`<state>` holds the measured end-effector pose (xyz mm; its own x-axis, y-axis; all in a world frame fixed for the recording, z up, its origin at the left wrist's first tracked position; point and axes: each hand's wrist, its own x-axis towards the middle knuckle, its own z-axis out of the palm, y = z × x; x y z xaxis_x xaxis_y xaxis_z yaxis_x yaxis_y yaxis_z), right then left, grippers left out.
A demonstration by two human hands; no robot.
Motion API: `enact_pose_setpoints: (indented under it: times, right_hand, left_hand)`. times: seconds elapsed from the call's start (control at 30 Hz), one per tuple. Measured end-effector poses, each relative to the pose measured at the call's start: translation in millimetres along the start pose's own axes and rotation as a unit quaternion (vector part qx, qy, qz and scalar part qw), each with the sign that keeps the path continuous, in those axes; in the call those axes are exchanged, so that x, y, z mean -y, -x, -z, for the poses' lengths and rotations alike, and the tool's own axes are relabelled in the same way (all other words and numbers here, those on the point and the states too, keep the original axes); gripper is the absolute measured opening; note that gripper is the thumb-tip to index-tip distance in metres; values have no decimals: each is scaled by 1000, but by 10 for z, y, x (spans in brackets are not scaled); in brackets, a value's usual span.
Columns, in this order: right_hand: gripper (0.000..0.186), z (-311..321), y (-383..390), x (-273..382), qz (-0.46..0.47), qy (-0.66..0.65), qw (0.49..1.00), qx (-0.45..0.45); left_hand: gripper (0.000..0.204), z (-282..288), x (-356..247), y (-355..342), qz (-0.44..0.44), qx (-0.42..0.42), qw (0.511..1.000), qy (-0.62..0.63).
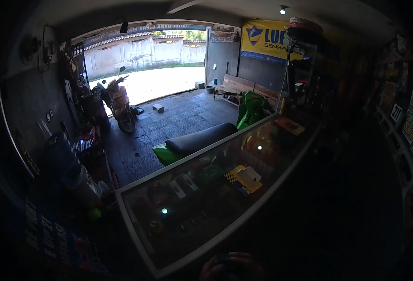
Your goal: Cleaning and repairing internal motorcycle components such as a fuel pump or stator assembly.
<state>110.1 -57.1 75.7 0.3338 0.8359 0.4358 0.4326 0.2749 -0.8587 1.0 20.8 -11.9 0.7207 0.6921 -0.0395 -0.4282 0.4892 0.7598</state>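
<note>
At the lower edge, in deep shadow, my left hand [210, 270] and my right hand [246, 264] are close together, just short of the glass counter. Both sets of fingers curl around a small dark rounded object [222, 259], whose kind is too dim to tell. The glass-topped display counter [202, 247] runs slantwise in front of me in a pale frame. On its top lies a yellow package with a checkered edge [234, 176], with a pale box [249, 175] by it. Farther along rests a flat orange item [290, 125].
Beyond the counter stands a green motorcycle with a long black seat [199, 138]. Another motorcycle [120, 105] is parked by the wide doorway, near a wooden bench [239, 86]. A water dispenser bottle [61, 157] stands at the left; shelving [398, 145] lines the dark right side.
</note>
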Motion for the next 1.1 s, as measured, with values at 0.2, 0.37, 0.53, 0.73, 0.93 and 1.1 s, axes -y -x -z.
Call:
enact_pose_setpoints:
  times: [0.2,0.37,0.53,0.73,0.93,1.1]
  right_hand:
    - [45,-62,55,-49,-29,60,998,-3]
    - [40,2,112,-145,-39,79,995,-48]
    - [31,38,248,-325,-64,-18,995,-75]
    - [27,195,566,-490,-69,-35,987,-141]
    - [27,261,1017,-436,-165,-30,978,-125]
    - [28,400,1325,-406,-185,-9,972,-144]
  left_hand:
    - [41,-37,-71,111,16,-104,992,75]
    - [41,-99,11,26,-21,-92,992,-83]
    - [39,36,-48,-2,6,-40,988,-150]
    - [29,-206,-71,-121,39,-55,980,-185]
    - [21,-333,80,22,63,-39,942,-326]
    - [23,-373,314,285,99,-17,943,-319]
